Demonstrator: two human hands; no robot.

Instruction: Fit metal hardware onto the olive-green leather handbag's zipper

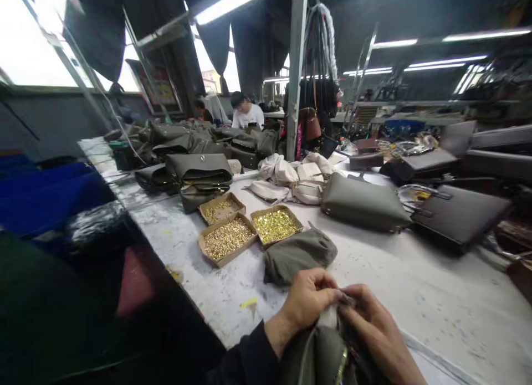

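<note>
Both hands are at the lower middle, close together over an olive-grey bag (pixel 328 349) with a zip showing. The fingers of my left hand (pixel 305 299) pinch the bag's top edge. From the right, my right hand (pixel 376 327) grips the same edge, thumb and fingers pressed together. Whether a small part is between the fingertips is hidden. Just beyond the hands lies an olive cloth pouch (pixel 300 256). Behind it are three cardboard trays of small gold-coloured metal pieces: one at the right (pixel 275 225), one at the front (pixel 228 239) and one at the back (pixel 220 209).
Grey-green bags (pixel 199 169) are piled at the back left of the white table (pixel 419 291). Pale cloth pieces (pixel 286 177), a large olive bag (pixel 363 202) and a dark bag (pixel 461 213) lie to the right. A metal post (pixel 296 75) stands behind. A person in white (pixel 248 116) sits farther off.
</note>
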